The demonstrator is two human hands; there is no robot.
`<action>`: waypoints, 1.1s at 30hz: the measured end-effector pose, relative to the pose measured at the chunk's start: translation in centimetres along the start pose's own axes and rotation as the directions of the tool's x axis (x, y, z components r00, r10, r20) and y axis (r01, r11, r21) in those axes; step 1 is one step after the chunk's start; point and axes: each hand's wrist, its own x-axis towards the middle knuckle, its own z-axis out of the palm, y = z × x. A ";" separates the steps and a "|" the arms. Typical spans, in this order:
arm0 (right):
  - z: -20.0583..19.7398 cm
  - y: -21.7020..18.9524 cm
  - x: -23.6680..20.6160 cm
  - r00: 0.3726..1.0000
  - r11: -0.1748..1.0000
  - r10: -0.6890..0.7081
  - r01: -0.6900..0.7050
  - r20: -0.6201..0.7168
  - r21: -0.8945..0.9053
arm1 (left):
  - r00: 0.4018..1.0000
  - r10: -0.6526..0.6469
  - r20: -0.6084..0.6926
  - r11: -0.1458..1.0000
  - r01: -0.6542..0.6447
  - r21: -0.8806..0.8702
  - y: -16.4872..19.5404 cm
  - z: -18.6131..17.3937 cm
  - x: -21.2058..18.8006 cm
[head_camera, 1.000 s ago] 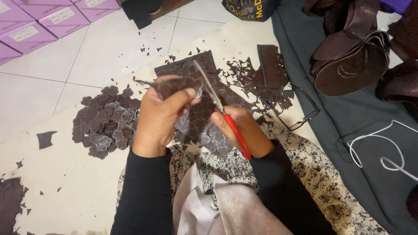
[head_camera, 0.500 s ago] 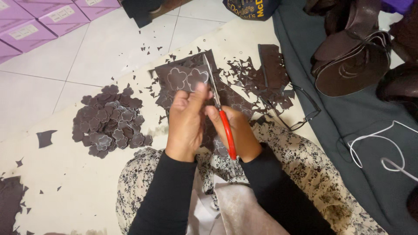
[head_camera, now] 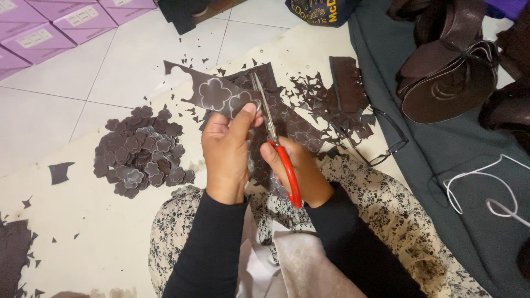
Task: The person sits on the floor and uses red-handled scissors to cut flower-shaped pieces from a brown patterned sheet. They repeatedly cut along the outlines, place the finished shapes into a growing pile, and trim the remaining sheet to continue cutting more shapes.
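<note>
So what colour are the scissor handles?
Red; the scissors' handles show clearly in the head view, gripped by the right hand.

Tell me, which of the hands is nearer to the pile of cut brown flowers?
Left. The left hand is just right of the pile; the right hand is farther right.

Free room and obstructions around the cutting area

Bare tile floor (head_camera: 72,83) upper left is open — pile of cut flower shapes (head_camera: 141,152) blocks left; scrap heap (head_camera: 337,99), eyeglasses (head_camera: 386,143) crowd the right.
</note>
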 end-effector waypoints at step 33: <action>-2.6 0.3 0.4 0.983 0.951 -0.114 0.150 0.145 -0.269 | 0.959 -0.126 0.254 0.957 0.050 0.286 4.9 -2.0 1.8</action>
